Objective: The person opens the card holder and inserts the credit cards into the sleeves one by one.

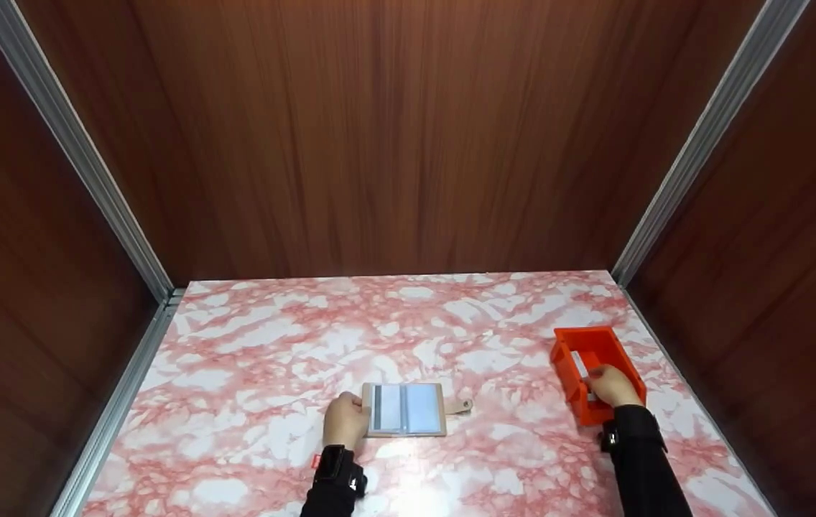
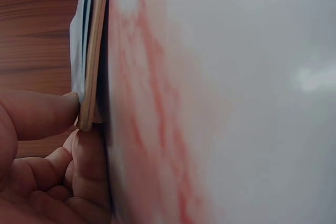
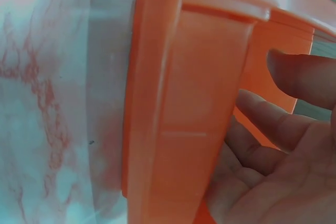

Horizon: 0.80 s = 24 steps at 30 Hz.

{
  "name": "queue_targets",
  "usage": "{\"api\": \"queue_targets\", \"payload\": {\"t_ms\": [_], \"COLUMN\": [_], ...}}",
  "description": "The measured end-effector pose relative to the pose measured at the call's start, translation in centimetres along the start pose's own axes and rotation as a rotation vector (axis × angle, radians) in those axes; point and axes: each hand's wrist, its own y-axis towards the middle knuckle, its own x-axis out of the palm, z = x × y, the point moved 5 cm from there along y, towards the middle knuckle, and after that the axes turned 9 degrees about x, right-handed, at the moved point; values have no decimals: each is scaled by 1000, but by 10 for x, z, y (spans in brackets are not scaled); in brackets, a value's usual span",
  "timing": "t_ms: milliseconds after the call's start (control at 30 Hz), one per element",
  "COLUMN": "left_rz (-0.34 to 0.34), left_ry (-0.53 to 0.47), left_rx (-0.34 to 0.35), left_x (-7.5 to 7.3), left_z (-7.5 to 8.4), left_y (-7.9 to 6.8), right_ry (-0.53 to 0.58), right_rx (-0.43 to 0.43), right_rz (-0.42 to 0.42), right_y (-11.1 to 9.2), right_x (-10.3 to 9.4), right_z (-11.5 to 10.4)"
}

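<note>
A card holder [image 1: 422, 409] lies spread out on the table, with clear sleeves inside, a tan cover and a snap strap [image 1: 460, 406] pointing right. My left hand [image 1: 345, 420] pinches its left edge; in the left wrist view the thumb [image 2: 47, 114] presses the sleeves' side and a finger lies beneath the cover [image 2: 93, 72]. Far to the right, my right hand [image 1: 615, 386] reaches into an orange-red bin [image 1: 571, 380]. White card-like pieces [image 1: 579, 363] are inside, beside the fingers. The right wrist view shows thumb and fingers apart, with nothing visible between them; the bin's wall [image 3: 194, 87] hides some fingertips.
The table [image 1: 271, 359] has a red-and-white marbled top. Dark wood panels [image 1: 393, 143] with grey metal corner posts [image 1: 710, 143] enclose it at the back and sides. A small red item [image 1: 316, 460] shows beside the left wrist.
</note>
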Motion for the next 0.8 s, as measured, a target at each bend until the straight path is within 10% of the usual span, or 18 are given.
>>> {"api": "queue_targets", "payload": {"t_ms": [800], "left_rz": [8], "left_ry": [10], "left_rx": [13], "left_x": [1], "left_z": [-1], "left_y": [0], "right_ry": [-4], "right_rx": [0], "right_rz": [51], "right_y": [14], "right_x": [-4], "right_z": [-9]}}
